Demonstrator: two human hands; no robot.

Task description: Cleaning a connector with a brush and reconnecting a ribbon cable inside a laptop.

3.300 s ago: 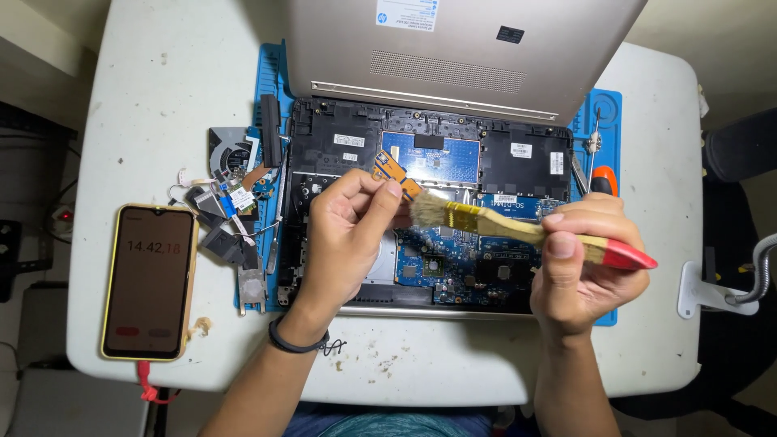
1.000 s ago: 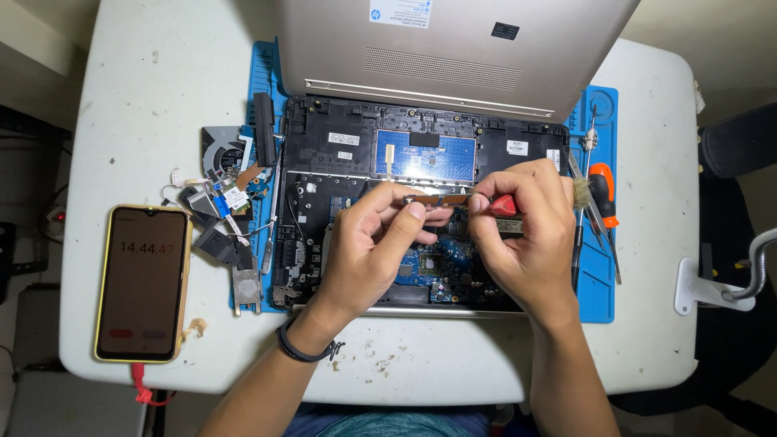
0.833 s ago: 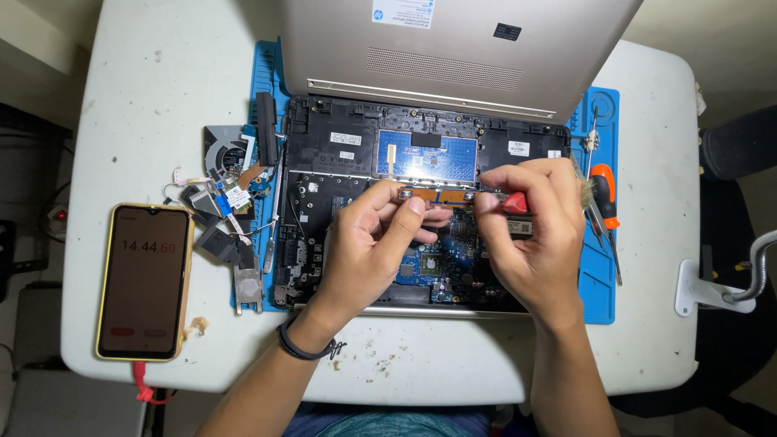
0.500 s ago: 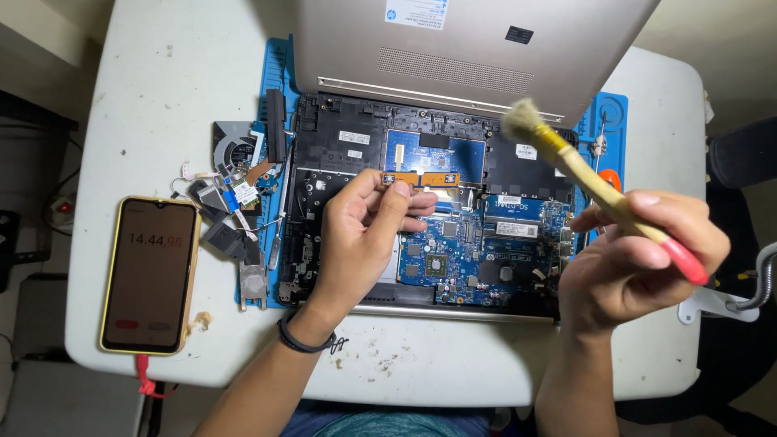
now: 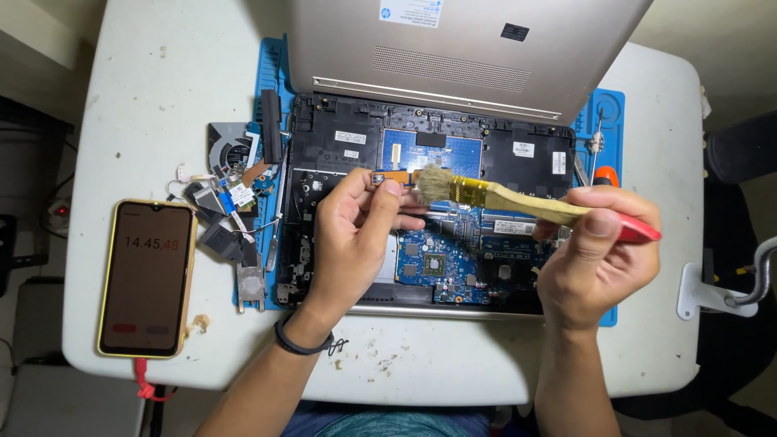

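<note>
An opened laptop [image 5: 518, 154] lies on a blue work mat [image 5: 273, 73], its blue circuit board [image 5: 461, 259] exposed and its gold lid tilted up at the back. My left hand [image 5: 352, 235] pinches a small orange flat ribbon part [image 5: 396, 180] above the board. My right hand [image 5: 595, 259] holds a paintbrush [image 5: 518, 198] with a wooden handle and red end. Its pale bristles [image 5: 433, 182] touch the ribbon part right beside my left fingertips.
A phone [image 5: 147, 277] with a yellow case lies at the left of the white table [image 5: 146, 97], showing a timer. Removed parts, a fan [image 5: 228, 150] and cables are piled between the phone and the laptop. A red-handled screwdriver [image 5: 603, 166] rests on the mat's right side.
The brush, raised over the laptop's right side half a second ago, has swung down and left onto the ribbon part. My left hand has stayed holding that part.
</note>
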